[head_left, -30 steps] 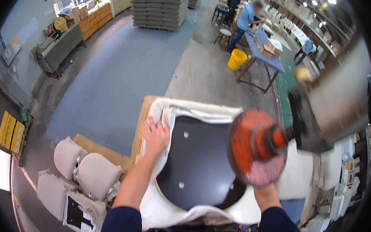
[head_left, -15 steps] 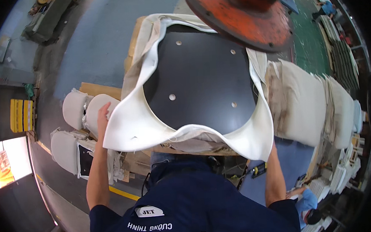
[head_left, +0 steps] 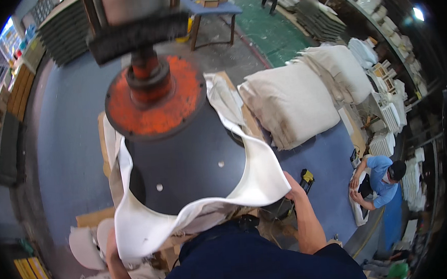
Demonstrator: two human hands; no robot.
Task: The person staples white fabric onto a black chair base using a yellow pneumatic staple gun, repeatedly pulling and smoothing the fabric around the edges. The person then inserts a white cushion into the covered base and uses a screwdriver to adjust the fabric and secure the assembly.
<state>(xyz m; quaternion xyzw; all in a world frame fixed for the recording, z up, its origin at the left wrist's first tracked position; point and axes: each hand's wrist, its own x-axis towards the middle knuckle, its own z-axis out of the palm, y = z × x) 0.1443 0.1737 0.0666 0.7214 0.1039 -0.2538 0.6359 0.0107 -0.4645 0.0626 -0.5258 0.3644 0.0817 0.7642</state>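
In front of me lies a black board (head_left: 189, 167) with round holes, ringed by a wavy white foam sheet (head_left: 266, 167) and beige fabric (head_left: 226, 96). The sheet's near edge rises in curves, with pointed corners at left and right. My right hand (head_left: 295, 187) is closed at the right corner, its fingertips partly behind the foam. At the left corner my left hand (head_left: 110, 244) touches the outer side, most of its fingers hidden by the foam. A worn orange round press plate (head_left: 155, 110) hangs over the far part of the board and hides it.
To the right, stacked beige cushions (head_left: 293, 104) stand beside a blue table (head_left: 327, 158) with a yellow-black tool (head_left: 306, 178). A co-worker in blue (head_left: 382, 181) handles a piece there. White seat pads (head_left: 86, 247) lie at lower left.
My view has turned and shifted, so the board and the press plate appear farther left. More of the press shows. My left hand, its fingers visible before, is now mostly behind the foam.
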